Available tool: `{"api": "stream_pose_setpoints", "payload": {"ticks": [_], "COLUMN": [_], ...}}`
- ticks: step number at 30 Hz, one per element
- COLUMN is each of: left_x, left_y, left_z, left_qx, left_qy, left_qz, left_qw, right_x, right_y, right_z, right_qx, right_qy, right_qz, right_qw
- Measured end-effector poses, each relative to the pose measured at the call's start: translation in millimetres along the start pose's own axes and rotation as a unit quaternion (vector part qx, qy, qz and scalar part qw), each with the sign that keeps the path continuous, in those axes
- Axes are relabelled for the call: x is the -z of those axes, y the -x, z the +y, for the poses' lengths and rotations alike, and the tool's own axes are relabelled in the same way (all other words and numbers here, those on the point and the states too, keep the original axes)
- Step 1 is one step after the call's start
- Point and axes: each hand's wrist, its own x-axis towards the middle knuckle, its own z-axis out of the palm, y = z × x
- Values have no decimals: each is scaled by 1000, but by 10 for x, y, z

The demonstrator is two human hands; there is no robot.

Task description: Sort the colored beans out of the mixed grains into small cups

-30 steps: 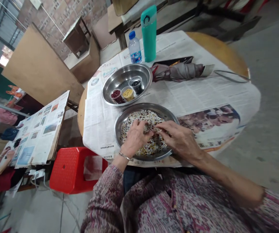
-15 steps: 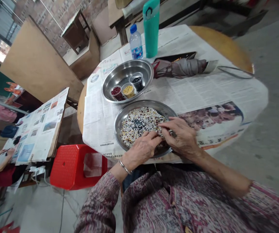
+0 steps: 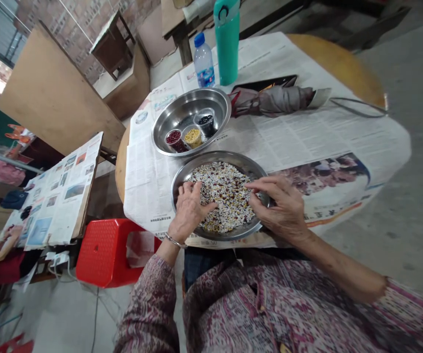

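Steel bowl w/ 3 bean cups, steel dish w/ mixed grains

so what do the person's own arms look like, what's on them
The left sleeve is a long mottled plum-and-pink print, reaching nearly to a thin metal bracelet at the wrist. The right sleeve, same print, ends further up the arm, leaving the forearm bare.

Single head-worn camera looking forward and down from just above, close on the left hand and right hand at the table edge. Wide lens also takes in the concrete floor beyond
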Motion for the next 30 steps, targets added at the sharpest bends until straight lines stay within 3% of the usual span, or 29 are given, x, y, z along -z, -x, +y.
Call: {"api": "stream_pose_setpoints", "payload": {"ticks": [5,9,12,16,19,23,27,30], "left_x": [-93,-116,-131,-186,-221,-164,54,252], "left_y": [-18,-7,-47,-251,-448,-553,-353,-81], "left_z": [197,395,479,466,378,213,98,105], "left_qx": [-67,-160,-232,-263,-244,-153,-68,-22], "left_qy": [93,137,108,36,2,-43,-74,-54], "left_qz": [-52,-88,-98,-69,-37,-31,-61,-118], "left_qw": [992,974,962,962,969,987,993,991], "right_x": [8,19,10,-14,-27,-28,-17,-21], "right_y": [-2,5,21,35,32,22,21,34], "right_z": [-4,5,17,16,11,2,0,16], "right_qx": [10,-6,-13,-17,-16,-20,-19,-15], "right_qy": [-8,5,0,-4,5,4,3,0], "right_qz": [-34,-52,-41,-39,-33,-34,-43,-44], "right_qw": [999,999,999,999,999,999,999,999]}}
